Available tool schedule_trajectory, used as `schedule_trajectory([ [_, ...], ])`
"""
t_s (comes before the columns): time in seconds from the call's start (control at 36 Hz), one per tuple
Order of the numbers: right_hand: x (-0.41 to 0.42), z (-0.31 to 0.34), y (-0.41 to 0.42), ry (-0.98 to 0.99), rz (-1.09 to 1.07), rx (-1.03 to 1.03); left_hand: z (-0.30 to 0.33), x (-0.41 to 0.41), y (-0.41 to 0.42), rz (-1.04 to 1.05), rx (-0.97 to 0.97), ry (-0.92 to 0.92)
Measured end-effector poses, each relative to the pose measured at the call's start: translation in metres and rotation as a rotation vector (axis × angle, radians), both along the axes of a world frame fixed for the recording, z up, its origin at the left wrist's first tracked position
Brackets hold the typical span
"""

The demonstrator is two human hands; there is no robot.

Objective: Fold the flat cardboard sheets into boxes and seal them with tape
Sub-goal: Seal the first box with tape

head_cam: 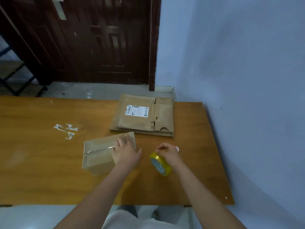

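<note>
On table [41, 162] — left hand [126, 153] flat on taped box [99, 154] | right hand [168, 152] fingers curled, pinching tape roll [160, 163]

Print on the label [138, 110] of the flat cardboard sheets [143, 115]: too small to read. Near the sheets, box [100, 154] partly hidden under left hand [126, 153]; surface blurred.

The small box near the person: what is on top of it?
The left hand lies flat on the small box, over a strip of clear tape along its top seam. The palm hides the seam's right end. Nothing shows what is inside.
</note>
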State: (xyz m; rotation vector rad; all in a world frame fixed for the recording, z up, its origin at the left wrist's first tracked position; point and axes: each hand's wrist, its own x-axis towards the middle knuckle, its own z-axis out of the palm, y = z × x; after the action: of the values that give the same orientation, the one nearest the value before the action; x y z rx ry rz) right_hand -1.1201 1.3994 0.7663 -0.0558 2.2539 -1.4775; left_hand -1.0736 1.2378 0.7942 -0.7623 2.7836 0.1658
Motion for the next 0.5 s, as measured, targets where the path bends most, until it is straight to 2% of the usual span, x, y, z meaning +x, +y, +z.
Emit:
schedule_trajectory([
  [0.08, -0.010, 0.023, -0.010, 0.014, -0.001, -0.016, 0.008, -0.002, -0.011, -0.002, 0.044, 0.071],
  [0.14, -0.016, 0.036, -0.017, 0.040, 0.001, -0.020, 0.011, -0.004, -0.021, -0.007, 0.111, 0.249],
  [0.17, -0.019, 0.042, -0.021, 0.051, 0.000, -0.015, 0.013, -0.005, -0.025, -0.026, 0.174, 0.369],
  [0.22, -0.022, 0.056, -0.027, 0.058, -0.003, -0.022, 0.023, -0.008, -0.030, -0.078, 0.433, 0.549],
  [0.28, -0.023, 0.069, -0.033, 0.069, 0.000, -0.041, 0.040, -0.012, -0.033, -0.103, 0.755, 0.550],
  [0.33, -0.023, 0.080, -0.040, 0.070, 0.008, -0.046, 0.054, -0.020, -0.036, -0.140, 0.940, 0.411],
  [0.39, -0.022, 0.089, -0.048, 0.072, 0.002, -0.042, 0.060, -0.029, -0.042, -0.253, 0.945, 0.300],
  [0.5, -0.018, 0.100, -0.062, 0.113, -0.030, -0.007, 0.061, -0.041, -0.056, -0.364, 0.918, 0.368],
])
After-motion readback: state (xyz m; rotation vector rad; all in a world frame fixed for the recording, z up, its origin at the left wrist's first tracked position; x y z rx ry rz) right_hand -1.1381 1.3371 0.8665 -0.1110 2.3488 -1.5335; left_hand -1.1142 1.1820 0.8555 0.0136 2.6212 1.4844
